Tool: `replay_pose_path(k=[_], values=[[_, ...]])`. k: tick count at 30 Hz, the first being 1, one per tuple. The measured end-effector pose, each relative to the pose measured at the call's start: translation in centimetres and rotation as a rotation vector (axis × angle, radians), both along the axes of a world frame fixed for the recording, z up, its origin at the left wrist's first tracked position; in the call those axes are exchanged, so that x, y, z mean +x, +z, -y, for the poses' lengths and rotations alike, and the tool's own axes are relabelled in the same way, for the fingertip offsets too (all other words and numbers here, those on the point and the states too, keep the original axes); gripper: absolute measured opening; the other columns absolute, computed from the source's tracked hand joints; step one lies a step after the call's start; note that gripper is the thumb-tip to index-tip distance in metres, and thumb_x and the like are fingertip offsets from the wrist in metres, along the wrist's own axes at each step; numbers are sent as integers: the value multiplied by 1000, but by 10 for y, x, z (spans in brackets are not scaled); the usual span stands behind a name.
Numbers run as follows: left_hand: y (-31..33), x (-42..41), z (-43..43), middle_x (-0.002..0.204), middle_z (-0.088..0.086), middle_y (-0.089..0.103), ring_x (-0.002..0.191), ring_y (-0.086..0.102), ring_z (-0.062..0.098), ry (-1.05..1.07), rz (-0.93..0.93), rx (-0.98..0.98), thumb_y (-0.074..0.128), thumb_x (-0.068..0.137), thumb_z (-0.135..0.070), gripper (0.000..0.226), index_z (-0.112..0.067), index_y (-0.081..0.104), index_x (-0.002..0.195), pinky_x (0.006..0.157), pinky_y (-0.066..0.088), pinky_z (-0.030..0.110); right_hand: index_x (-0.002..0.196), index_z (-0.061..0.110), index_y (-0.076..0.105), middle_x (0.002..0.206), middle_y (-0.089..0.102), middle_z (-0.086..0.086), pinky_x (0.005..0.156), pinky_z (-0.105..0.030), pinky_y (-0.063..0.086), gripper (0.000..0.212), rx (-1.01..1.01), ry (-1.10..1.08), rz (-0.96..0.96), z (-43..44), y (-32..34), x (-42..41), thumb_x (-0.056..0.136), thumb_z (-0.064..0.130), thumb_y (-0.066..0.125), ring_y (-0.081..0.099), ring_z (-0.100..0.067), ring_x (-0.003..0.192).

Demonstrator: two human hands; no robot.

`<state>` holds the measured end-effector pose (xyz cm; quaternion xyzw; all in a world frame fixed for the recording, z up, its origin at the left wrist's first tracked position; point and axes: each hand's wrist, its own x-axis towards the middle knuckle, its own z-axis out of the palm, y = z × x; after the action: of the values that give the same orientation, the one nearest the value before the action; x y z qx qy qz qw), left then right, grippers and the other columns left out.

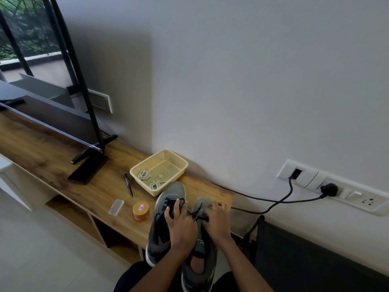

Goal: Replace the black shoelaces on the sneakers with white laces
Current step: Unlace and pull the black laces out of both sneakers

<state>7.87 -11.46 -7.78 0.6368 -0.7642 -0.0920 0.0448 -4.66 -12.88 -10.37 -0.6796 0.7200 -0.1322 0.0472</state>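
Note:
Two grey sneakers stand side by side at the near end of the wooden shelf (63, 157), toes pointing away. The left sneaker (162, 220) keeps its black lace (172, 204). My left hand (181, 224) lies over its tongue with fingers curled into that lace. My right hand (216, 218) rests on the right sneaker (200, 258) and pinches a black lace end (199, 217) between the two shoes. Two coiled white laces (145, 175) (155, 185) lie in the yellow mesh basket (179, 163) just beyond the toes.
A black marker (128, 184), a clear plastic case (116, 207) and an orange round tin (141, 210) lie left of the shoes. A TV on its stand (88, 159) fills the shelf's left. A black cable (263, 200) runs to a wall socket (328, 189).

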Motion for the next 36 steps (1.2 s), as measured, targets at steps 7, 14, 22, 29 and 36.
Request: replay_pose_path(k=[7, 14, 22, 29, 36], values=[[0, 0, 0, 158, -5, 13, 146, -2, 23, 22, 11, 2, 30, 97, -34, 40, -21, 61, 118, 104, -12, 48, 71, 11, 59, 86, 56, -6, 49, -29, 40, 17, -46, -31, -123, 2, 3, 0, 66, 2, 73, 53, -24, 76], [0, 3, 0, 157, -4, 13, 146, -3, 22, 35, -7, 20, 30, 98, -36, 41, -21, 55, 126, 112, -6, 50, 102, 4, 56, 112, 53, -15, 76, -36, 47, 15, -1, -699, 261, -17, -2, -46, 89, 8, 49, 47, -29, 102], [-2, 6, 0, 155, -7, 19, 146, -3, 21, 17, -20, -3, 29, 98, -34, 41, -22, 49, 132, 111, -8, 49, 108, 8, 60, 115, 54, -11, 87, -37, 40, 21, 19, -712, 421, -9, 3, -46, 89, 12, 52, 46, -30, 110], [-2, 4, 1, 152, -7, 24, 145, -1, 22, -3, -14, -51, 32, 98, -33, 40, -21, 48, 133, 108, -10, 48, 104, 22, 67, 115, 53, 3, 87, -23, 34, 19, 14, -109, 110, 4, 20, -3, 87, 25, 58, 37, -20, 113], [-1, 3, -4, 138, -10, 49, 140, 26, 20, 17, -28, -66, 49, 87, -31, 35, -23, 62, 119, 107, 0, 47, 108, 14, 63, 118, 51, -5, 82, -34, 43, 21, 10, 20, -73, -1, 5, 7, 91, 16, 52, 44, -27, 109]])
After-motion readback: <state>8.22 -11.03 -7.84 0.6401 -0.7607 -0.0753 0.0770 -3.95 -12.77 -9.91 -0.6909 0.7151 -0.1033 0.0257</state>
